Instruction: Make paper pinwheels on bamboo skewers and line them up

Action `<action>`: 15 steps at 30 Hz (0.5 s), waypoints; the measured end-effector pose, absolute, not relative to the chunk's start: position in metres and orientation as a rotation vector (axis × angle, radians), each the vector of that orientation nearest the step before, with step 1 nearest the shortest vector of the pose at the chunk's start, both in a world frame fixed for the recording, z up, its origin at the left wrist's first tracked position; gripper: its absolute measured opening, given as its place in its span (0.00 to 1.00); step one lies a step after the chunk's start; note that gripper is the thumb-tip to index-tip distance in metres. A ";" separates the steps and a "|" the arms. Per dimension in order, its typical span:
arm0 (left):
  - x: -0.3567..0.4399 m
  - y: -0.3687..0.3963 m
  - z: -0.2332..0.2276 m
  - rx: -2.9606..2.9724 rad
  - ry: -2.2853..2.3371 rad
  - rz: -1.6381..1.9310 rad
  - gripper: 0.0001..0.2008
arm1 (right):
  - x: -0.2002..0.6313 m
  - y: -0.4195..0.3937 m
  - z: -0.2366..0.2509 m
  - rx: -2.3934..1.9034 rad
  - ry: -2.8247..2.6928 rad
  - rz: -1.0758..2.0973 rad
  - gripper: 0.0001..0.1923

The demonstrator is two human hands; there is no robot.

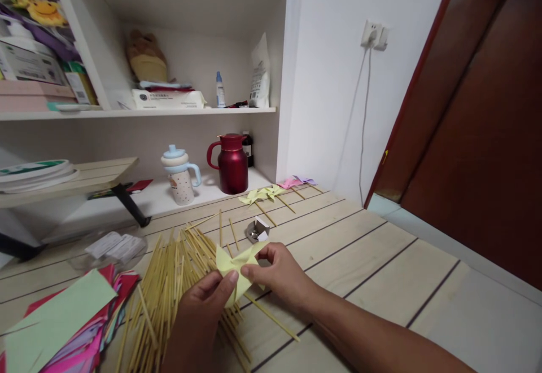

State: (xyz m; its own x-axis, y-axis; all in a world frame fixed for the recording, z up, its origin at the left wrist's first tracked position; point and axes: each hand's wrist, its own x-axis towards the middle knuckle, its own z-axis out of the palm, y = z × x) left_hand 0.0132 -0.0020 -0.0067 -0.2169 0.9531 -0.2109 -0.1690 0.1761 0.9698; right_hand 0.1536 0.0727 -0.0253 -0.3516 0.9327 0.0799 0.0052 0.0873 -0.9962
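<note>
— Pinwheel (pixel 237 271): where is it?
— Above the sticks (pixel 169 288), pinched by the left hand (pixel 202 311) and right hand (pixel 277 274); its lower half is hidden.
— Any writing?
— Shelf labels (pixel 29 65) seem printed, too blurred to read.

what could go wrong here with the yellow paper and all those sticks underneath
1. The yellow folded paper is held only at its edges by the left hand and right hand; the folds might spring open if either grip loosens.
2. The loose pile of wooden sticks lies right under both hands, so a forearm could knock some away.
3. The small metal piece sits near the right hand and could get bumped.
</note>
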 end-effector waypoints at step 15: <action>0.008 0.000 0.001 1.025 1.647 1.194 0.19 | 0.155 0.069 -0.019 -0.850 -1.567 1.451 0.05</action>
State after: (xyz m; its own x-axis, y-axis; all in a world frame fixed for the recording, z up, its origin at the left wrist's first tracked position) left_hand 0.0084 -0.0001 0.0009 -0.3157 0.9351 -0.1610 0.1381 0.2132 0.9672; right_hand 0.1546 0.0694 -0.0190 -0.4376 0.8911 0.1200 -0.0511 0.1086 -0.9928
